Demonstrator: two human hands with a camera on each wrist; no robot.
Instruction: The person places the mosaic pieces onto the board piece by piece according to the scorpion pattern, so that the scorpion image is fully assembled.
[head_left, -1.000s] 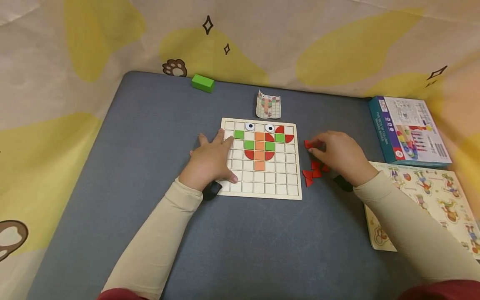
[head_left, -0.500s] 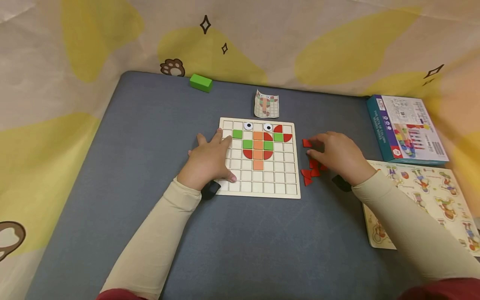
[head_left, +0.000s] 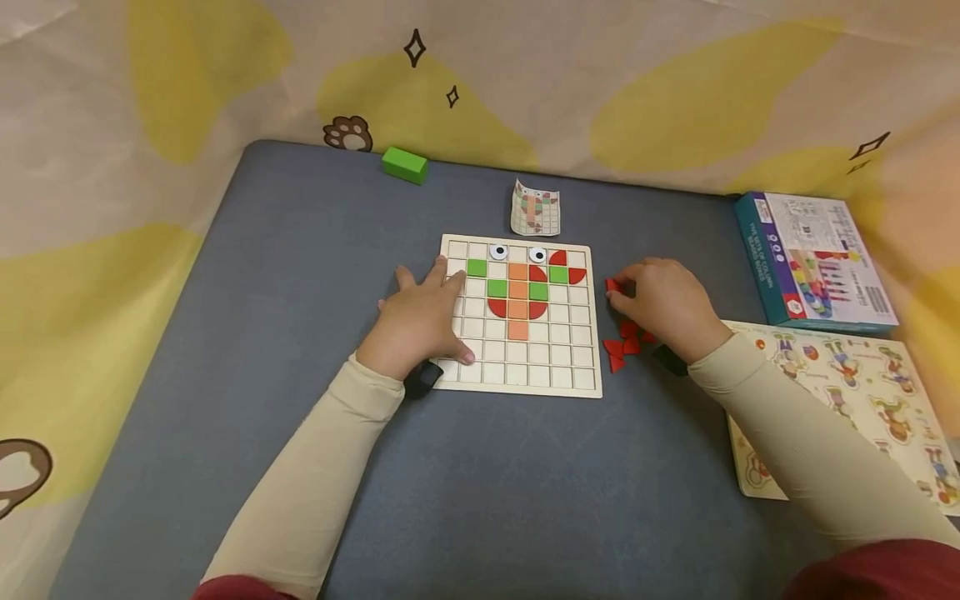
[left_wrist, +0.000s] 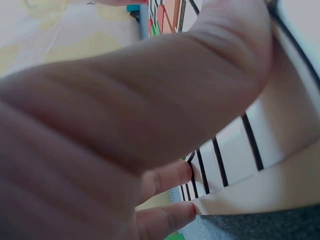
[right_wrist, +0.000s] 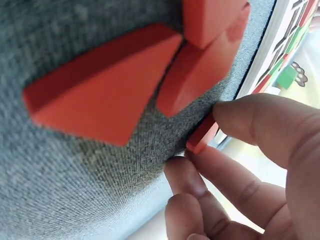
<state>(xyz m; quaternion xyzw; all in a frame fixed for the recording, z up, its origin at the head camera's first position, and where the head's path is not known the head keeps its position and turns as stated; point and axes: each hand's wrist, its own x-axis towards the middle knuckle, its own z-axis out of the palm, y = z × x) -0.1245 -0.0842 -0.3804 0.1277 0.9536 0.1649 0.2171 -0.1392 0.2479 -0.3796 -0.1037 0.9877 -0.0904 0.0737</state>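
The left hand (head_left: pixel 415 321) lies spread over the left edge of the white grid board (head_left: pixel 555 379), thumb and fingertips resting on it. On the board are green squares (head_left: pixel 476 267), orange squares (head_left: pixel 517 310), red quarter-round pieces (head_left: pixel 497 308) and two eye pieces (head_left: pixel 537 255). To the right of the board, the right hand (head_left: pixel 663 302) pinches a red piece (head_left: pixel 612 286) between thumb and fingers; the right wrist view shows this red piece (right_wrist: pixel 202 135) close to the cloth. Several loose red pieces (head_left: pixel 615 354) lie just below that hand, also large in the right wrist view.
A small picture card (head_left: pixel 536 210) stands behind the board, with a green block (head_left: pixel 405 165) farther back to the left. At the right are a boxed toy (head_left: pixel 821 260) and a wooden picture board (head_left: pixel 847 408), partly under the right forearm.
The right hand has shifted slightly and its thumb and fingers have closed on the red piece at the top of the group. The left hand stays in place on the board.
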